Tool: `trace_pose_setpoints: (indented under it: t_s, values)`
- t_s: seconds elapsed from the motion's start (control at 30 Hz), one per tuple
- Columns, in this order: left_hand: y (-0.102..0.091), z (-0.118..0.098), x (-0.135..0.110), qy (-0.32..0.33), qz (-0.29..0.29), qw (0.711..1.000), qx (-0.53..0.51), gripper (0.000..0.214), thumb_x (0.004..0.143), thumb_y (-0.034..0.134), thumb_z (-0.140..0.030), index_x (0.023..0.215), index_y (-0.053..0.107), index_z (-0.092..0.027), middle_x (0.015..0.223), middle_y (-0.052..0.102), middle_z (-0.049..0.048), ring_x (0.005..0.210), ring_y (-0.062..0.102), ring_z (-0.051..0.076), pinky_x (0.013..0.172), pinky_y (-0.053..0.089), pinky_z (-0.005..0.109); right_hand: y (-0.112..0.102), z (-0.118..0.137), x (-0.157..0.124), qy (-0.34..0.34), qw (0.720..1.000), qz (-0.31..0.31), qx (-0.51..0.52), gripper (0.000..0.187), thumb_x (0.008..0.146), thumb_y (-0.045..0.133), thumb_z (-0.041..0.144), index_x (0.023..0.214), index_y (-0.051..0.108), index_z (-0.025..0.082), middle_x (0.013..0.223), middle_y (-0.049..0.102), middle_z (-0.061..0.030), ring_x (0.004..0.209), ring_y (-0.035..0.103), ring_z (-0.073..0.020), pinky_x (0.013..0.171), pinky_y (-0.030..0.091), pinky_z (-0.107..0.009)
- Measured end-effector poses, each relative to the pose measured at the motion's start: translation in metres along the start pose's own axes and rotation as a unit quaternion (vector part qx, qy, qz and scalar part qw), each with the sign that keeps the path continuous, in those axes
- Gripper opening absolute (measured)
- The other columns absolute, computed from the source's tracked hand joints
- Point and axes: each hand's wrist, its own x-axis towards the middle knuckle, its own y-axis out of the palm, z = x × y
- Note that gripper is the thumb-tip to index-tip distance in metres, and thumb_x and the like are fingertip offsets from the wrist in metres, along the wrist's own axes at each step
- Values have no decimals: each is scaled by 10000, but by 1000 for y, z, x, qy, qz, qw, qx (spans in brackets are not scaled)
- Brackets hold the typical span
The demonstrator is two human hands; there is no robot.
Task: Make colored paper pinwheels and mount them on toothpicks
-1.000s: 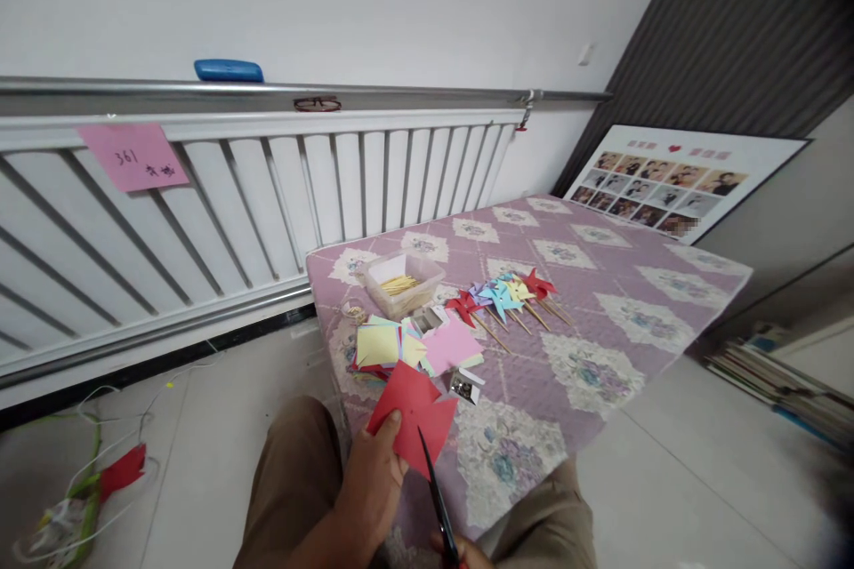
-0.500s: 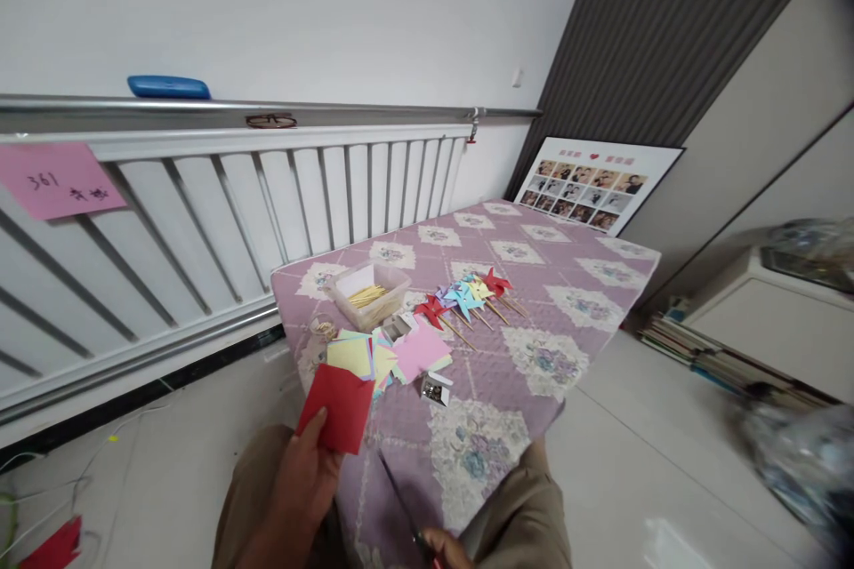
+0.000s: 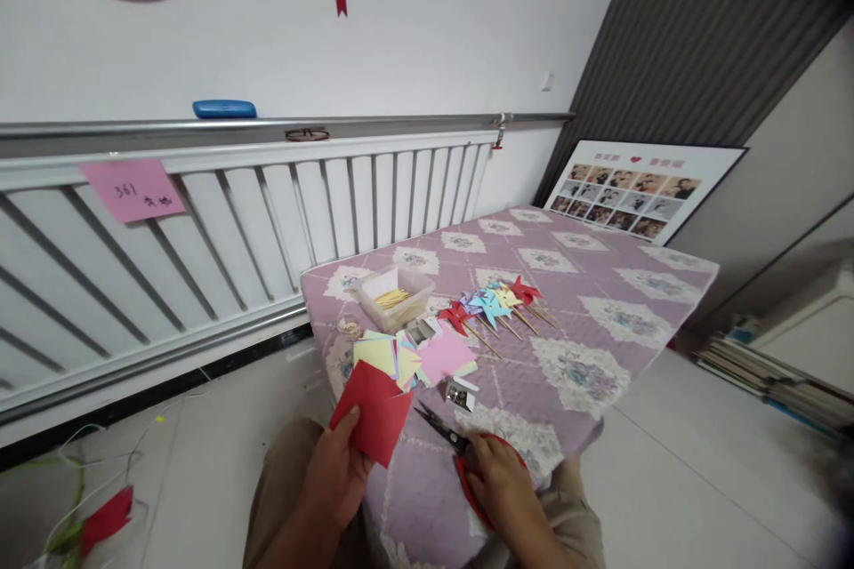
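Observation:
My left hand (image 3: 337,476) pinches a red paper square (image 3: 374,413) by its lower corner, held over the near edge of the purple quilted table (image 3: 587,320). My right hand (image 3: 500,484) rests on the red handles of a pair of scissors (image 3: 454,444) that lie on the table, blades pointing away to the left. Just beyond lies a pile of coloured paper squares (image 3: 417,356), and a small box of pins (image 3: 459,393) sits beside it.
Finished paper pinwheels on sticks (image 3: 497,302) lie mid-table, next to a clear tub of wooden sticks (image 3: 395,295). A white radiator (image 3: 233,222) with a pink note (image 3: 132,189) runs along the wall. A photo board (image 3: 633,187) leans at the right; books (image 3: 761,369) lie on the floor.
The scissors have come down from cutting the red paper onto the table, my right hand still on the handles. My left hand still holds the red paper, now clear of the blades.

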Motion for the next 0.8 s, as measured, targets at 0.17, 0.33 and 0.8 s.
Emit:
trace_pose_setpoints:
  t_s: [0.17, 0.33, 0.8]
  values:
    - [-5, 3, -6, -40, 9, 995, -92, 210, 737, 604, -333, 886, 651, -193, 894, 731, 81, 931, 661, 264, 713, 520, 327, -20, 27, 5, 49, 972, 14, 228, 331, 757, 581, 342, 1036, 680, 193, 1037, 712, -102, 982, 634, -281, 882, 468, -408]
    - [-10, 1, -12, -90, 104, 985, -105, 175, 662, 704, -256, 806, 685, -159, 767, 735, 63, 733, 675, 210, 672, 497, 290, -56, 80, 6, 143, 846, 90, 505, 435, 781, 610, 528, 1069, 656, 206, 1042, 709, -88, 979, 627, -242, 751, 479, -324]
    - [-38, -15, -23, -44, 244, 968, 29, 317, 744, 639, -416, 904, 719, -154, 730, 724, 58, 639, 628, 178, 654, 484, 290, -49, 148, -21, 132, 794, 146, 575, 289, 656, 756, 449, 716, 683, 176, 647, 678, 21, 559, 550, -125, 578, 423, -236]
